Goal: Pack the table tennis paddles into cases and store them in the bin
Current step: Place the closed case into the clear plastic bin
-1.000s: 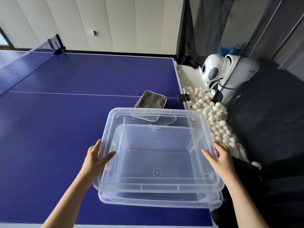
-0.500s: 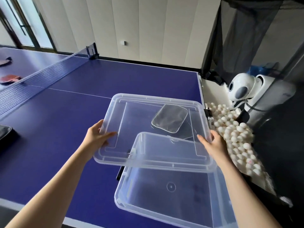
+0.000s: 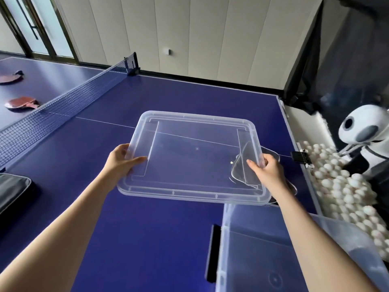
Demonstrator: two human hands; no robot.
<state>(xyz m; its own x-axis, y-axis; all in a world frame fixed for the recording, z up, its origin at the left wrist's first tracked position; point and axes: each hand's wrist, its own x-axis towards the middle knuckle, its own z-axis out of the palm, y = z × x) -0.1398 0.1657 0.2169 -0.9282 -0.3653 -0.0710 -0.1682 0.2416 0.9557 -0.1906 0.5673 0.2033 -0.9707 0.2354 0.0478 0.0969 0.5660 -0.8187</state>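
I hold a clear plastic lid (image 3: 193, 157) flat above the blue table. My left hand (image 3: 121, 160) grips its left edge and my right hand (image 3: 266, 172) grips its right edge. The open clear bin (image 3: 294, 256) stands at the lower right, nothing inside it. A grey paddle case (image 3: 242, 169) lies on the table under the lid's right side, seen through the plastic. Two red paddles (image 3: 22, 103) (image 3: 9, 77) lie beyond the net at the far left. A black case (image 3: 12, 187) sits at the left edge.
The net (image 3: 63, 102) crosses the table (image 3: 147, 228) from left to the back post. A tray of several white balls (image 3: 345, 192) and a white ball machine (image 3: 366, 131) stand off the table's right edge. A black strip (image 3: 212, 252) lies beside the bin.
The lid has come off the bin and moved up and left, away from it. My view has swung left, bringing the net and the red paddles into sight.
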